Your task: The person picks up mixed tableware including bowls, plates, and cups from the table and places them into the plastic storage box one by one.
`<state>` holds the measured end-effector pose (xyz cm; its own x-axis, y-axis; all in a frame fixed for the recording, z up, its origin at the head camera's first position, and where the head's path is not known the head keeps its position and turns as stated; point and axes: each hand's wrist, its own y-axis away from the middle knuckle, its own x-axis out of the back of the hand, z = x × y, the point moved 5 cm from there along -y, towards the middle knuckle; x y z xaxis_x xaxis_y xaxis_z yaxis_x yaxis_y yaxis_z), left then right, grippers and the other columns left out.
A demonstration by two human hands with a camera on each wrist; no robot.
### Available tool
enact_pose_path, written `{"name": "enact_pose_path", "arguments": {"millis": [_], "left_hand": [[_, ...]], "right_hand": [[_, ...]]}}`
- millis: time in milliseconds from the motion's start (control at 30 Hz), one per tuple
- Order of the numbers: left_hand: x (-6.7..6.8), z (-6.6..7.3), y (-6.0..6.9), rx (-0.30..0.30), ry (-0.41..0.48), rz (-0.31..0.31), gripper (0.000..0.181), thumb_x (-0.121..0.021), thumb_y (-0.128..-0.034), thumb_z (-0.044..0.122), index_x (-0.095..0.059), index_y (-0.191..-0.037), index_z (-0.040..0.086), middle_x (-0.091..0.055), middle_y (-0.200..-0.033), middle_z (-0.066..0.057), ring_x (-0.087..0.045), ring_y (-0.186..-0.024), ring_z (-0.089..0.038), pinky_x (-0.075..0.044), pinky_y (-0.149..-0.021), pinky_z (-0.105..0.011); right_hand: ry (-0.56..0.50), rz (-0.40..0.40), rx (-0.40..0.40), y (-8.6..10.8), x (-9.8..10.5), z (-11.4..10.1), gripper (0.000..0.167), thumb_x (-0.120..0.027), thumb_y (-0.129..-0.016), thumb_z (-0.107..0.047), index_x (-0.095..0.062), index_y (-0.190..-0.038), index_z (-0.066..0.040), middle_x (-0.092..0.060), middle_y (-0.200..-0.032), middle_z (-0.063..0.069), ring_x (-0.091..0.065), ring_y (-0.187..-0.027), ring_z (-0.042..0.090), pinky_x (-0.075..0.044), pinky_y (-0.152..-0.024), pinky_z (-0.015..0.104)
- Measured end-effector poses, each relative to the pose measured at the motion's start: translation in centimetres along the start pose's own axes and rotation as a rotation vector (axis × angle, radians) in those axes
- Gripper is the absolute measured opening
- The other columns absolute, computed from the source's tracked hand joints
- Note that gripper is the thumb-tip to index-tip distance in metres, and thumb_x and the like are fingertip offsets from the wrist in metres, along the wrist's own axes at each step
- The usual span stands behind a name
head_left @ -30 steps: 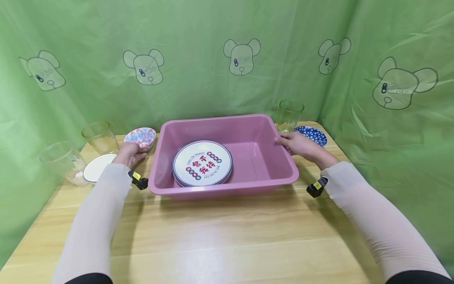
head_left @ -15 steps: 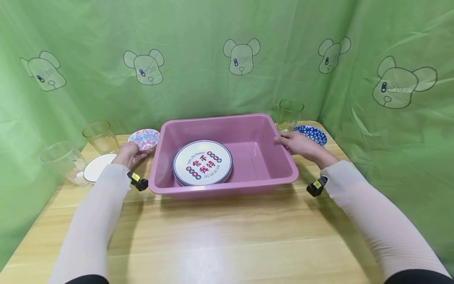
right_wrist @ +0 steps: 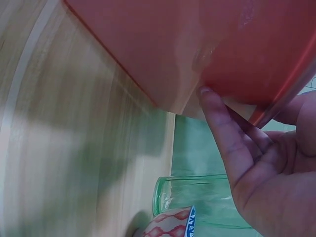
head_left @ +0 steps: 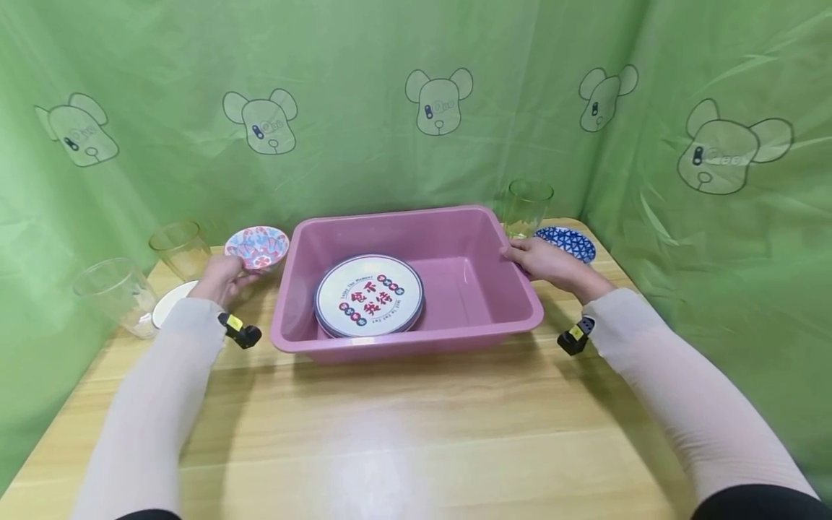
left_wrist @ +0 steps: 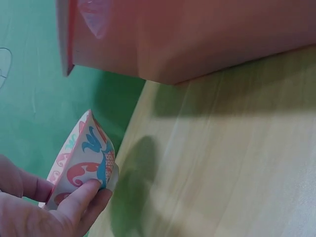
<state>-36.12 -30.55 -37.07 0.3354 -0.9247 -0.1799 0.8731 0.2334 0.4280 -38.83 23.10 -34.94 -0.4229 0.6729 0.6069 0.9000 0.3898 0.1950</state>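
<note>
Between thumb and fingers my left hand (head_left: pixel 222 277) pinches the rim and side of a small bowl (head_left: pixel 258 248) patterned in pink, red and blue. In the left wrist view the bowl (left_wrist: pixel 91 158) is tilted and held above the table. My right hand (head_left: pixel 547 263) grips the right rim of a pink plastic basin (head_left: pixel 409 345), thumb over the edge and fingers under it against the outer wall, as the right wrist view shows. Inside the basin, on its left side, lies a stack of round white plates (head_left: pixel 368 296) with blue rims and red characters.
Left of the basin stand a clear glass (head_left: pixel 117 292), an amber glass (head_left: pixel 182 253) and a white dish (head_left: pixel 170 303) partly behind my sleeve. At the right back are a greenish glass (head_left: pixel 528 209) and a blue-patterned bowl (head_left: pixel 567 244). Green curtain surrounds the wooden table (head_left: pixel 364 433).
The patterned bowl has come up off the table in my left hand, which has shifted slightly left. My right hand keeps its grip on the basin rim.
</note>
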Motion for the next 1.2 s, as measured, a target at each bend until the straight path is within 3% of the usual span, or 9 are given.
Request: {"name": "enact_pose_path", "arguments": {"millis": [67,133,333,500,600,1000,1200], "left_hand": [[0.2,0.4,0.4,-0.02,-0.087,0.005,0.064,-0.03,-0.0924,-0.014,-0.014,-0.153,-0.001,-0.047,-0.121,-0.007,-0.058,-0.097,-0.013,-0.046,-0.098,-0.022],[0.3,0.7,0.8,-0.029,-0.108,-0.011,0.063,-0.03,-0.0937,-0.013,-0.013,-0.153,-0.003,-0.046,-0.118,-0.007,-0.057,-0.099,-0.014,-0.046,-0.097,-0.021],[0.5,2.0,1.8,-0.045,-0.067,-0.057,0.065,-0.032,-0.0952,-0.012,-0.007,-0.154,-0.001,-0.042,-0.122,-0.01,-0.059,-0.097,-0.014,-0.046,-0.097,-0.024],[0.7,3.2,2.6,-0.062,-0.021,-0.104,0.066,-0.03,-0.0976,-0.009,-0.001,-0.155,0.002,-0.041,-0.13,-0.01,-0.053,-0.118,-0.019,-0.044,-0.1,-0.027],[0.7,4.0,3.1,-0.084,-0.032,-0.125,0.064,-0.031,-0.0988,-0.008,-0.002,-0.155,0.003,-0.042,-0.129,-0.008,-0.049,-0.123,-0.019,-0.044,-0.101,-0.028],[0.8,6.2,4.8,-0.164,-0.108,-0.156,0.066,-0.034,-0.0996,-0.005,-0.001,-0.156,0.005,-0.04,-0.135,-0.008,-0.055,-0.116,-0.018,-0.048,-0.098,-0.027],[0.5,6.8,5.6,-0.173,-0.121,-0.177,0.064,-0.035,-0.1022,0.0,-0.001,-0.156,0.005,-0.036,-0.143,-0.01,-0.057,-0.114,-0.018,-0.048,-0.098,-0.027]], "right_hand": [[0.01,0.0,-0.001,-0.1,0.0,0.0,0.047,-0.038,-0.107,-0.029,-0.047,-0.138,0.004,-0.063,-0.115,0.022,-0.066,-0.095,0.024,-0.057,-0.084,0.037],[0.018,0.0,-0.005,-0.1,0.0,0.0,0.046,-0.038,-0.107,-0.029,-0.048,-0.137,0.005,-0.063,-0.114,0.022,-0.066,-0.095,0.024,-0.057,-0.084,0.037],[0.014,-0.004,-0.01,0.0,0.0,-0.3,0.047,-0.038,-0.107,-0.03,-0.049,-0.135,0.006,-0.062,-0.116,0.023,-0.065,-0.096,0.025,-0.057,-0.085,0.037],[0.004,-0.013,-0.017,0.2,-0.2,-0.5,0.046,-0.038,-0.107,-0.029,-0.048,-0.135,0.007,-0.062,-0.117,0.024,-0.065,-0.096,0.025,-0.057,-0.084,0.037],[0.008,-0.015,-0.021,0.0,-0.1,-0.4,0.046,-0.038,-0.107,-0.028,-0.048,-0.135,0.007,-0.061,-0.117,0.024,-0.065,-0.095,0.024,-0.057,-0.084,0.036],[0.014,-0.018,-0.015,-0.1,-0.1,-0.4,0.046,-0.038,-0.107,-0.027,-0.049,-0.133,0.009,-0.062,-0.115,0.024,-0.065,-0.091,0.021,-0.057,-0.081,0.034],[0.017,-0.02,-0.012,0.1,0.0,-0.7,0.045,-0.039,-0.107,-0.027,-0.05,-0.132,0.009,-0.063,-0.113,0.023,-0.066,-0.092,0.022,-0.057,-0.082,0.034]]}}
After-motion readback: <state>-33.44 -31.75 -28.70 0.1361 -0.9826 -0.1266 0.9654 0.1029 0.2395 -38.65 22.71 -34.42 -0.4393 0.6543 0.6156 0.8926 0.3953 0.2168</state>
